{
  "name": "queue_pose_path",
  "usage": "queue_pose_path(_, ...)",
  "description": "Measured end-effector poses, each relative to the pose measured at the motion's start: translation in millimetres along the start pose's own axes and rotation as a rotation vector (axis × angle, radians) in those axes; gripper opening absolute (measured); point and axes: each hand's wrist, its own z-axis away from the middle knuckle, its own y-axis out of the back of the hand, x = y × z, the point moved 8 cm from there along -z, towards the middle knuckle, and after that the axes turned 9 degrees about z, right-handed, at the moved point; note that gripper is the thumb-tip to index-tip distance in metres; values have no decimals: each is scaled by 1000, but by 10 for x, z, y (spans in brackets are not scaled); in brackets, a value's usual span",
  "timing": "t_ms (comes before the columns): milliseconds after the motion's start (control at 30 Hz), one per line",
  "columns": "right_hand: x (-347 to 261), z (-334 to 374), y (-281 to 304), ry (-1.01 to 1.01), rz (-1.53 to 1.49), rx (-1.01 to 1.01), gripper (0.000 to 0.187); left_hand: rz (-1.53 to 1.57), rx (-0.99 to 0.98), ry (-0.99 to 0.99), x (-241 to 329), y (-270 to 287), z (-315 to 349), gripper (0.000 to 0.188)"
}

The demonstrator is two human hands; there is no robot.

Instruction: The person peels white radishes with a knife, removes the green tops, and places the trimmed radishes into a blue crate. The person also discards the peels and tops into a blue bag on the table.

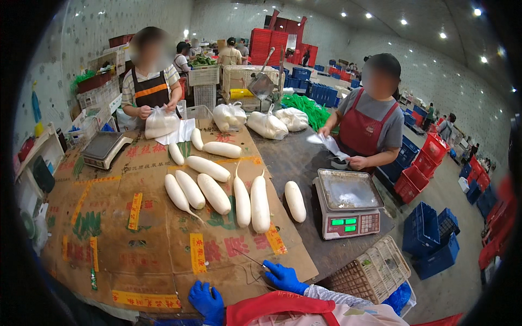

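My left hand (206, 302), in a blue glove, rests at the near edge of the cardboard-covered table with its fingers apart and nothing in it. My right hand (284, 277), also blue-gloved, is closed around a thin knife (250, 259). The blade points left and away, over the cardboard (157, 255); the handle is mostly hidden. Several white radishes lie beyond my hands. Nearest are a long radish (260, 204) with a thin root, another long radish (242, 195) beside it, and a shorter radish (295, 201) on the dark tabletop to the right.
A digital scale (348, 204) stands right; another scale (105, 148) is at left. Bagged radishes (267, 125) sit at the back. One co-worker (152, 92) handles a filled bag, another (367, 122) a plastic bag. A crate (370, 270) stands by my right arm, with blue crates (421, 228) beyond.
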Motion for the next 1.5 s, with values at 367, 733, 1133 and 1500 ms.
queue_pose_path(367,14,-6,-36,-8,51,-11,48,-31,-43,19,17,31,-9,30)
queue_pose_path(733,-186,-263,650,-43,-218,116,50,-43,-55,34,0,8,-25,30)
queue_pose_path(1133,33,-130,170,-81,96,-79,34,-19,-55,32,19,16,-32,29)
queue_pose_path(1500,-243,-238,845,10,42,280,32,4,-49,16,59,79,-61,28)
